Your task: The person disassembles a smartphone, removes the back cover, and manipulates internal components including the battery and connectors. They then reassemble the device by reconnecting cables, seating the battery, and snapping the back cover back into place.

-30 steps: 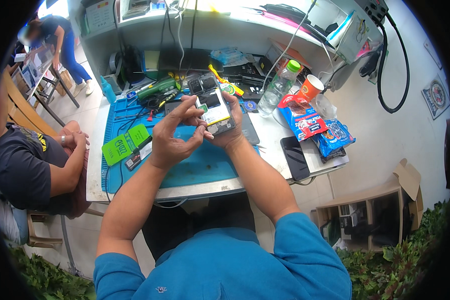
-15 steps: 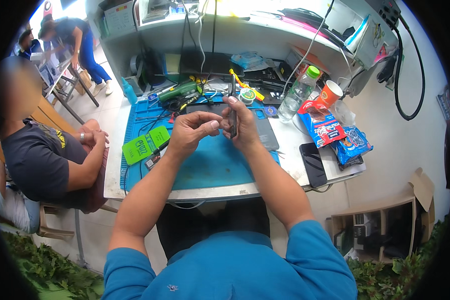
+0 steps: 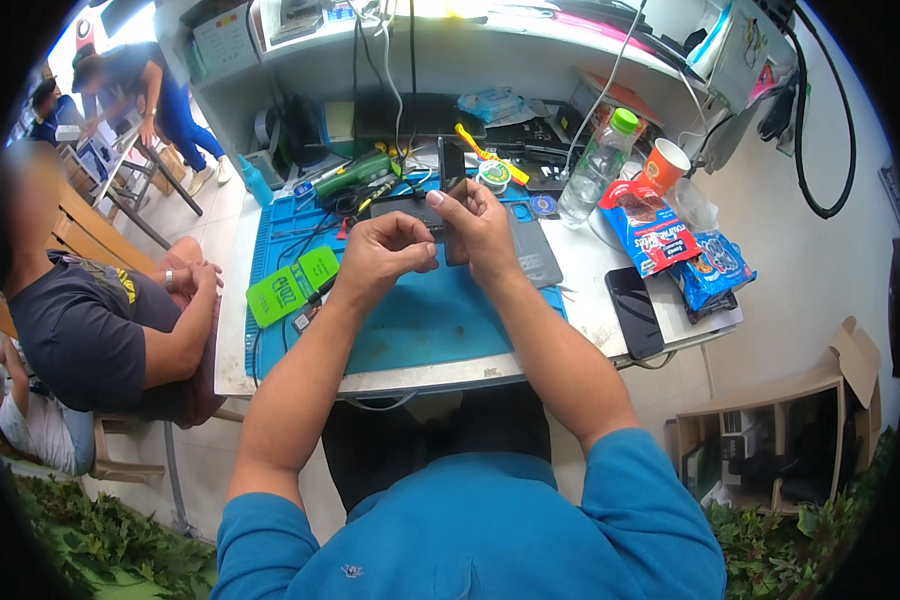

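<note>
My right hand (image 3: 485,238) grips a dark, slim smartphone (image 3: 452,163), held upright above the blue work mat (image 3: 420,335). Its thumb lies across the phone's face, and part of the phone is hidden by the fingers. Just left of it is my left hand (image 3: 382,255), fingers curled and thumb against the index finger. Whatever that pinch holds, if anything, is too small to make out. A flat grey panel (image 3: 538,255) lies on the mat to the right of my right hand. Left of my left hand lies a bright green card-like piece (image 3: 292,287).
Behind my hands are a green tool (image 3: 355,178), a solder spool (image 3: 493,176) and tangled cables. To the right stand a green-capped bottle (image 3: 595,170) and an orange cup (image 3: 664,166), with snack packets (image 3: 655,230) and a black phone (image 3: 634,312). A person (image 3: 90,310) sits at left.
The phone in my right hand has turned, so more of its dark flat face shows. My left fingers have curled in tighter. The whole view has shifted slightly.
</note>
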Demonstrator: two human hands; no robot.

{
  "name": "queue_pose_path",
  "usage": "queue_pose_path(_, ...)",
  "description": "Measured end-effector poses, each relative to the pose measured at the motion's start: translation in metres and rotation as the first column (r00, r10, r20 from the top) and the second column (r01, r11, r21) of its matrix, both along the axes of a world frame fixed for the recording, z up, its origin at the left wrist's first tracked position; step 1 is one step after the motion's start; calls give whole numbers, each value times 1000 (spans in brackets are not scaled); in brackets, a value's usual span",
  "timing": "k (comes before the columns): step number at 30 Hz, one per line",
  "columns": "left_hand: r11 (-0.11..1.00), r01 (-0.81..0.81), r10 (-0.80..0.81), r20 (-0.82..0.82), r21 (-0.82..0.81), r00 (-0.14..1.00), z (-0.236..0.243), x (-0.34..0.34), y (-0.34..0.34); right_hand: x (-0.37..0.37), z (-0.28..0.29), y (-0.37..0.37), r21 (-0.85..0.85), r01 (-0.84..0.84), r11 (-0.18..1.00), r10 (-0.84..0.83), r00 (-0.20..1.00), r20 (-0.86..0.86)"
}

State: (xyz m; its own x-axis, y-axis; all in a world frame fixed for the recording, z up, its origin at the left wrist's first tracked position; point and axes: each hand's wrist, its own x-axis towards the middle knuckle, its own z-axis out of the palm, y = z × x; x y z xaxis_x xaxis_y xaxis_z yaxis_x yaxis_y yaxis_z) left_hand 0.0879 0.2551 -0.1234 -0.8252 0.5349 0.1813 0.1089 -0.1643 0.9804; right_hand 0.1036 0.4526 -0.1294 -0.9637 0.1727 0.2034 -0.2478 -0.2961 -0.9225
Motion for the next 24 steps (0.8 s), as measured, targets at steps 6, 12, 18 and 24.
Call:
queue_pose_path(6,1000,22,-22,119,4,993,0,-1,2,2,3,-9,126,87,988,-73,991,-117)
queue_pose_path(12,998,43,-35,145,-53,989,7,0,-2,0,0,-10,217,134,967,-104,984,-142)
queue_pose_path(18,994,36,-23,126,-99,992,8,-1,-3,2,-1,-9,360,236,903,-168,963,-211)
queue_pose_path(24,988,23,-6,111,-153,994,5,-1,-3,7,4,-8,479,294,827,-191,949,-253)
